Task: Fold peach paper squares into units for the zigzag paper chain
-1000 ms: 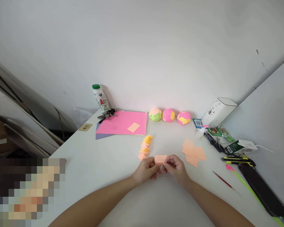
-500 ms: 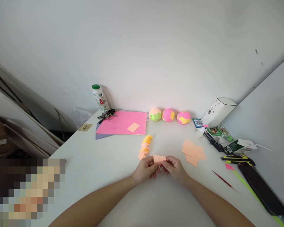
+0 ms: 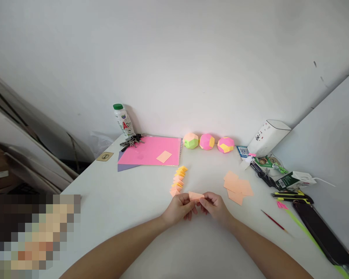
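Between my two hands, above the near middle of the table, is a small piece of peach paper (image 3: 196, 196), seemingly folded. My left hand (image 3: 178, 208) pinches its left end with thumb and fingers. The right end is pinched by my right hand (image 3: 214, 206). Just beyond my left hand runs a row of folded paper pieces (image 3: 178, 180) in orange and peach. To the right of my right hand lie several flat peach paper sheets (image 3: 237, 187), overlapping. Fingertips hide the paper's lower edge.
Three paper balls (image 3: 206, 142) sit along the wall. A pink folder (image 3: 151, 151) carries keys (image 3: 132, 142) and one peach sheet, with a bottle (image 3: 123, 121) behind. At right are a thin brush (image 3: 275, 221), a utility knife (image 3: 292, 196) and a black phone-like object (image 3: 322, 232).
Both hands stay in almost the same place. The top edge of the held paper sits slightly lower and more tilted, as if the paper is being folded down a little.
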Motion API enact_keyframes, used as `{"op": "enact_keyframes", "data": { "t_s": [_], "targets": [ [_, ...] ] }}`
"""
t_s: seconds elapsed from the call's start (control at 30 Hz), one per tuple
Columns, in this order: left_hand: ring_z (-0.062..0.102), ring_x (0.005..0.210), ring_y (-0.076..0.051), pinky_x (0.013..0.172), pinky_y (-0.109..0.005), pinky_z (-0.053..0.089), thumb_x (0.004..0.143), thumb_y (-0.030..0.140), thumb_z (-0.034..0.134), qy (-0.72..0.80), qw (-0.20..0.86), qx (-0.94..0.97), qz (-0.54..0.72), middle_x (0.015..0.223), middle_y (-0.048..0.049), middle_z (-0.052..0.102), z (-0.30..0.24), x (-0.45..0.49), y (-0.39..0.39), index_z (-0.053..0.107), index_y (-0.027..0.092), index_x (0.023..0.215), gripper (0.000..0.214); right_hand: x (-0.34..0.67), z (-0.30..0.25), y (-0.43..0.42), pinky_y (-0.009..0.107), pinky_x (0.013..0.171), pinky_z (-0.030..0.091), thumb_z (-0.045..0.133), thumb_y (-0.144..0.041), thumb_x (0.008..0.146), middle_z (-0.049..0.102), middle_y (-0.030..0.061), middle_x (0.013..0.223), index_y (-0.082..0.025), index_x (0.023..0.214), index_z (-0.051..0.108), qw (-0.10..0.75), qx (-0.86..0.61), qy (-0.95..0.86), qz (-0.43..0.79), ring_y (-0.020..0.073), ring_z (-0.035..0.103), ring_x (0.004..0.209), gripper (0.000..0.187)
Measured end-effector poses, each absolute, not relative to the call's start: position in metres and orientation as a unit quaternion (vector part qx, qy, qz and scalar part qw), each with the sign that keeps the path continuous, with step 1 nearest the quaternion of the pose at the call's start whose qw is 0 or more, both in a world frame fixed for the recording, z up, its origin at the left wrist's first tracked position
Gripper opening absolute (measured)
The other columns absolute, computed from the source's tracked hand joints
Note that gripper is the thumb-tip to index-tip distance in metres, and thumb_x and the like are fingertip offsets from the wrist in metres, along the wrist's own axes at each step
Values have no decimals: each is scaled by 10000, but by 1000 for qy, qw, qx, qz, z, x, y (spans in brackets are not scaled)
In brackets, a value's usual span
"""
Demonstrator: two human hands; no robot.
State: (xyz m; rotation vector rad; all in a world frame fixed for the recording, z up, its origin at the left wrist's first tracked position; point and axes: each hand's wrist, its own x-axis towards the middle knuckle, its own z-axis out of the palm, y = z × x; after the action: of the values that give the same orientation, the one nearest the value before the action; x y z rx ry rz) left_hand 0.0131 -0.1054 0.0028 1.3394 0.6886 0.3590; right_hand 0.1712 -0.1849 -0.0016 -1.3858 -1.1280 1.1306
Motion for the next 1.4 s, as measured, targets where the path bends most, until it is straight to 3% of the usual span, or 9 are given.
{"op": "enact_keyframes", "data": {
  "t_s": [0.67, 0.9, 1.1, 1.27, 1.4],
  "targets": [
    [458, 371, -82, 383, -201, 349, 799, 492, 519, 291, 704, 623, 174, 502, 39, 564, -3, 13, -108, 471, 175, 734, 327, 170, 1, -185, 234, 505, 425, 579, -451, 805, 590, 1, 627, -157, 735, 618, 483, -571, -465, 474, 112, 514, 523, 305],
    [460, 413, -86, 416, -204, 352, 810, 425, 523, 276, 688, 647, 178, 518, 33, 549, -6, 12, -111, 508, 164, 756, 267, 169, -4, -185, 220, 495, 393, 596, -308, 776, 557, -17, 589, -150, 727, 605, 457, -577, -482, 474, 109, 499, 526, 165],
    [456, 453, -93, 440, -209, 340, 833, 365, 486, 244, 663, 687, 168, 565, 19, 529, -2, 10, -114, 592, 155, 957, 266, 167, -6, -185, 213, 485, 369, 540, -149, 721, 593, -14, 593, -153, 678, 604, 442, -589, -526, 425, 117, 515, 536, 77],
    [420, 439, -86, 440, -207, 321, 829, 301, 479, 237, 664, 690, 166, 515, 34, 510, -1, 9, -113, 553, 157, 818, 162, 171, -6, -185, 209, 470, 352, 530, -122, 685, 558, -26, 564, -156, 649, 581, 457, -577, -515, 440, 107, 491, 511, 71],
    [419, 432, -86, 443, -207, 330, 847, 342, 465, 233, 678, 674, 176, 498, 36, 520, -3, 8, -110, 513, 165, 777, 196, 176, -3, -185, 228, 514, 410, 524, -126, 698, 580, -13, 598, -159, 689, 567, 477, -541, -479, 501, 119, 530, 545, 55]
  ]
}}
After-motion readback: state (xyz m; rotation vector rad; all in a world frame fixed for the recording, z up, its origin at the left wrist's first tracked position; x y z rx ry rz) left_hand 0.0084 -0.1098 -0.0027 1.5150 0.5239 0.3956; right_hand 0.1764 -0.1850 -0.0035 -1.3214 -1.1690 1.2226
